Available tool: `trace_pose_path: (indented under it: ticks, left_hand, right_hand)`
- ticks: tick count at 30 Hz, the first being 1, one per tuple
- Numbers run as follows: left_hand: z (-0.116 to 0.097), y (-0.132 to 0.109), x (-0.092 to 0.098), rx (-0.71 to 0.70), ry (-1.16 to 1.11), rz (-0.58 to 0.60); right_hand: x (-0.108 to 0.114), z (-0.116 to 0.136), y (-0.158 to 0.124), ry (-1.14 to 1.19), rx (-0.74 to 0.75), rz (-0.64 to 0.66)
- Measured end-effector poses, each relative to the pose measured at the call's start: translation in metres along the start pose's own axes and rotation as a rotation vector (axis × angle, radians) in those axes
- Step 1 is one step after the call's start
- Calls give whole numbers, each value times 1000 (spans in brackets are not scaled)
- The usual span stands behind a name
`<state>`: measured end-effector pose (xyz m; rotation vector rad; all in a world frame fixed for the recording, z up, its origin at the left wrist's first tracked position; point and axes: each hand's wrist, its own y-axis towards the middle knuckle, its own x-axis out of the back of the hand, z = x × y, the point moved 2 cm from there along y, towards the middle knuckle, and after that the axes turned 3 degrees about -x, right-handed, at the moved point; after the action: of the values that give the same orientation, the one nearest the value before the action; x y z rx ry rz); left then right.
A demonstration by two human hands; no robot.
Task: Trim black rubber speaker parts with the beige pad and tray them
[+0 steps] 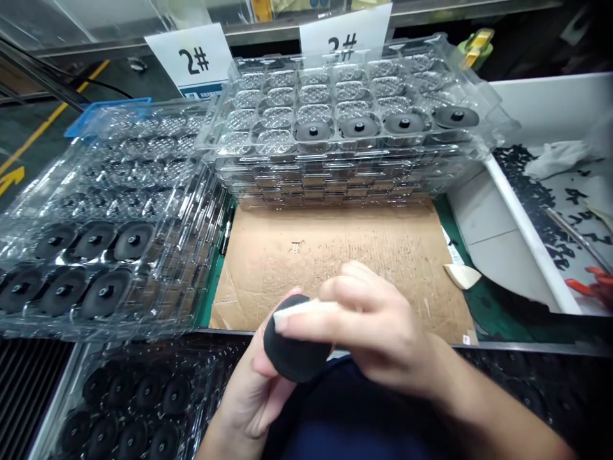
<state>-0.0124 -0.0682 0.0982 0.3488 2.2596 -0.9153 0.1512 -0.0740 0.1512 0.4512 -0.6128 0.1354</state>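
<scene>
My left hand (253, 390) is wrapped round a black rounded cap (297, 348), its smooth dark face turned up. Over that face lies my right hand (368, 319), slightly blurred, its fingers bent and pressed together. A white covering or strip (306, 312) shows along its fingers against the cap; whether it is a finger cot or a cloth I cannot tell. Beneath both hands is a cardboard sheet (335, 243). Similar black caps with a small central stub, such as this one (104, 292), sit in the clear plastic tray (186, 223) at left.
Another stack of clear trays (345, 172) stands behind the cardboard, several caps in its front row. At right, a white bin (531, 236) holds small black pieces; another person's hand (601, 284) is near it. A pale wedge-shaped tool (462, 275) lies beside the cardboard. More caps (131, 441) fill a lower-left tray.
</scene>
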Motion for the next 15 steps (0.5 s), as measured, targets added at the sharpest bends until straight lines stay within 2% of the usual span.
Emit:
trace_pose_path:
  ticks: [1,4,6,9,11,13,15]
  left_hand:
    - [-1,-1,0,19,-16,52]
    - [-5,-6,0,62,-94,203]
    - [-5,-8,2,72,-128,238]
    - [-1,-8,5,97,-149,261]
    - [2,-7,4,110,-142,272]
    - [4,-7,2,114,-133,281]
    - [5,-6,0,114,-122,288]
  right_hand:
    - [-1,-7,0,75,-47,-29]
    - [-12,-33,-20,146,-388,-172]
    - [-30,-50,-44,91,-533,-168]
    - [-58,-70,-74,22,-543,-11]
    - [-64,-76,-81,8,-527,47]
    - [-52,-69,-75,0,-554,15]
    - [-29,-48,-59,-30,-544,-109]
